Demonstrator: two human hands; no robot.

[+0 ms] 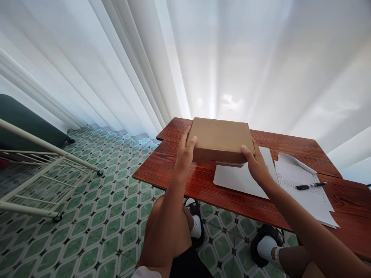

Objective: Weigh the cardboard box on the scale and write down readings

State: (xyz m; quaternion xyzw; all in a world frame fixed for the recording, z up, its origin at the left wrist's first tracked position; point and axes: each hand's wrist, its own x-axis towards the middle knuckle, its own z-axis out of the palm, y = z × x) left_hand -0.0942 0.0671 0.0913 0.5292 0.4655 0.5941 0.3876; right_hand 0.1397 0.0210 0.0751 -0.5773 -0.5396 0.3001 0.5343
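Between my two hands is a closed brown cardboard box [220, 135], held by its left and right sides. My left hand [185, 150] wraps the box's left side, thumb on the top near the front corner. On the opposite side my right hand [256, 162] grips the right end, its thumb at the front right corner; the other fingers are mostly hidden. The box appears held a little above the dark red wooden table [162, 162]. Partly beneath it on the tabletop lies a flat silver-white panel [246, 180], partly covered by my right hand and forearm.
Sheets of written paper [304, 197] with a black pen [311, 186] on them lie at the table's right. White curtains [203, 58] hang behind. A cream wheeled metal rack [43, 177] and a dark green suitcase-like object [26, 123] stand at left on green tiles.
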